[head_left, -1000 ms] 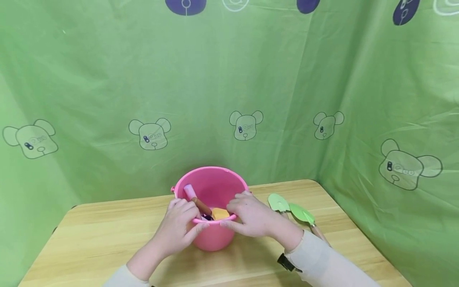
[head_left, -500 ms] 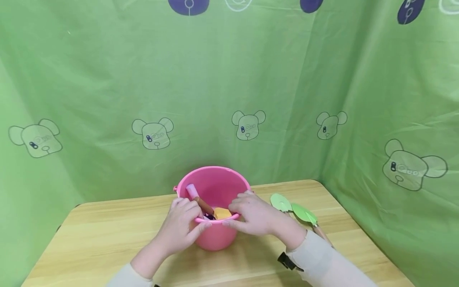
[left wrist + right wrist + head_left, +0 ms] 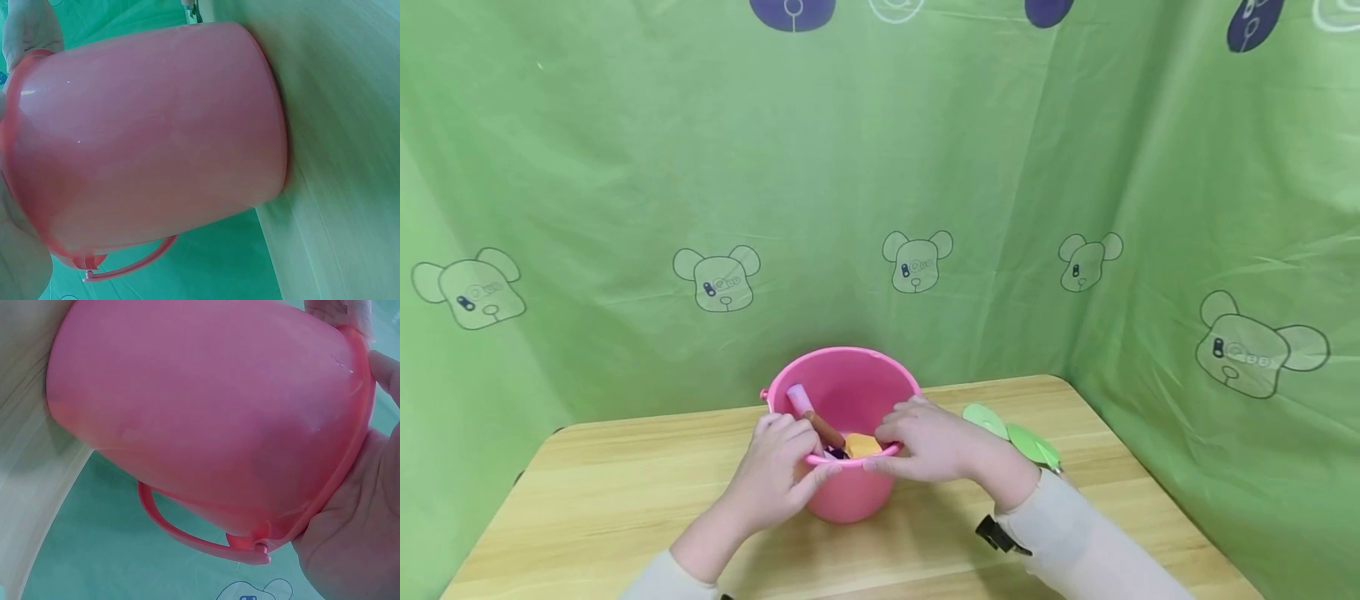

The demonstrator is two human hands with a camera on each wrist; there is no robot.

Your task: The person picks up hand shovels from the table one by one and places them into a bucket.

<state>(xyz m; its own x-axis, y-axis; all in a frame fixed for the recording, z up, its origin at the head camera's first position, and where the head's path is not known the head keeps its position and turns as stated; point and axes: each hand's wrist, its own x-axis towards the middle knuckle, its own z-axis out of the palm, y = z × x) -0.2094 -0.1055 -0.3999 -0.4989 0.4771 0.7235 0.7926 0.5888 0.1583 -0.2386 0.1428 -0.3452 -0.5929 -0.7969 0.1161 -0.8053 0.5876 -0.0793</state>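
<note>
While both hands grip its rim point(image 3: 853, 462), pink bucket point(image 3: 847, 496) stands upright on wood table point(image 3: 647, 479), directly btwn L hand point(image 3: 778, 468) & R hand point(image 3: 934, 442). L hand: grasping near rim, fingers hooked over into bucket, thumb outside. R hand: same grip, mirrored; thumbs close but apart.

Contents: lilac stick point(image 3: 798, 398) just beyond L hand, nr L wall; brown rod point(image 3: 825, 430) slants from there down twd R hand. Yellow pc point(image 3: 862, 445) btwn hands, just beside R fingers. Dark item point(image 3: 835, 453) nearer L fingers; mostly hidden, can't ID.

Handle point(image 3: 187, 539) hangs outside bucket, pivot just beside R palm (R wrist view).

To R of R hand, on table: pale green tool point(image 3: 984, 420) + brighter green tool point(image 3: 1033, 447), blades adjacent, rest largely behind R forearm. Black clip point(image 3: 1000, 536) at R cuff point(image 3: 1045, 525), below R hand. Green curtain point(image 3: 850, 167) w/ bear outlines well beyond both hands.
</note>
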